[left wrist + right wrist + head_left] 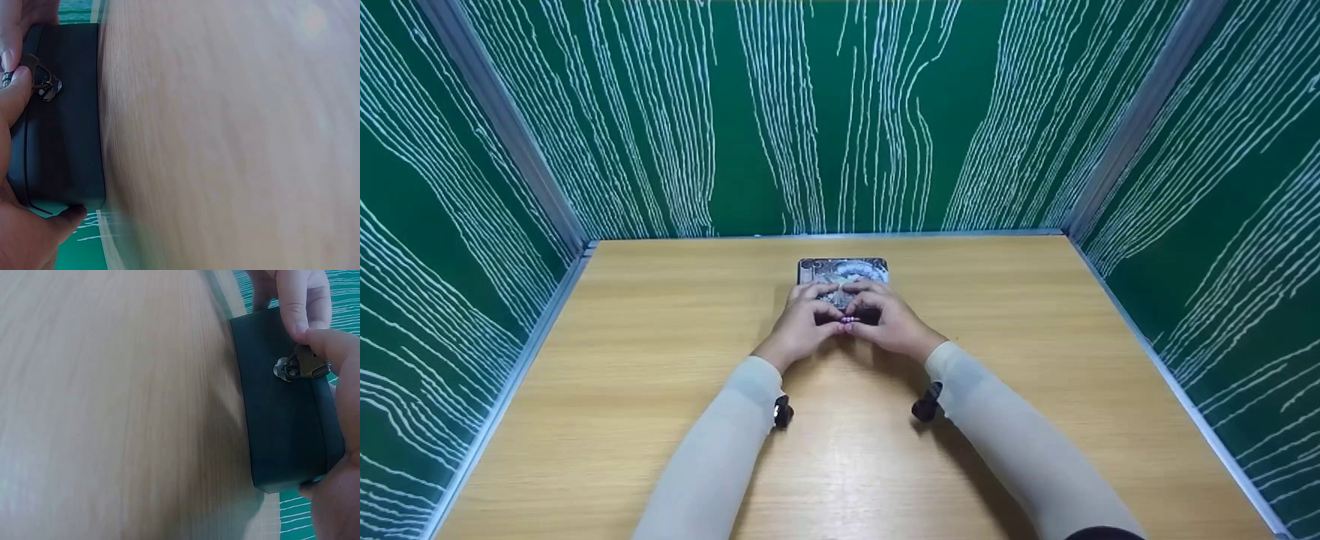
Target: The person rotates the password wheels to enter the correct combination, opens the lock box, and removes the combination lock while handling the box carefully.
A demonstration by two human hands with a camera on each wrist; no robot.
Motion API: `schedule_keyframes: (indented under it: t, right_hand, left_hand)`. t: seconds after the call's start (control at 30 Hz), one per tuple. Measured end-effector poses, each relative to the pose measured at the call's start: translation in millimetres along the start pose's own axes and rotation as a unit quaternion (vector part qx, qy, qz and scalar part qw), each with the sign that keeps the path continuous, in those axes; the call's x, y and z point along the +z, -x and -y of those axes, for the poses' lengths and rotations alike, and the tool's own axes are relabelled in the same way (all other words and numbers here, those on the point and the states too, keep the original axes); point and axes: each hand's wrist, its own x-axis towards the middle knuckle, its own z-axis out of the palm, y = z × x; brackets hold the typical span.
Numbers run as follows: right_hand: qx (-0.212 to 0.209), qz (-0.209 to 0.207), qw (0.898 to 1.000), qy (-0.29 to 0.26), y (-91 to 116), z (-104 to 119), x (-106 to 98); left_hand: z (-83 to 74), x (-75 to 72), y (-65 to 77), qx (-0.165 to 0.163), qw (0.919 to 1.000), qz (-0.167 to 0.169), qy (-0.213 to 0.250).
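Note:
A small dark box [67, 135] sits on the table, its lid [847, 270] printed with a grey, white and blue picture. A metal toggle latch [304, 365] is fixed to the front side, over the seam between lid and body. My left hand [802, 324] holds the box's left side, its thumb at the latch. Around the right side curls my right hand [894, 324], its thumb against the latch too. Both thumb tips almost meet there, partly covering the latch. Whether the latch is hooked or loose, I cannot tell.
The box stands toward the far side of a wooden table [840, 450]. Green walls [870, 150] with white wavy lines rise behind and at both sides, joined by grey metal posts. A small black device [782, 412] is strapped at each wrist.

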Motion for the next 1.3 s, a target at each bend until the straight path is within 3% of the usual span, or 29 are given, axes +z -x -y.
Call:
schedule_keyframes:
  t: [0.4, 1.3]
  right_hand:
    - [0.004, 0.004, 1.000, 0.006, -0.9, -0.4, -0.2]
    - [-0.003, 0.001, 1.000, 0.001, -1.0, 0.2, -0.3]
  left_hand:
    - [0.5, 0.5, -0.2, 0.018, 0.9998, -0.007, 0.004]
    - [1.8, 1.0, -1.2, 0.018, 0.9998, -0.008, -0.004]
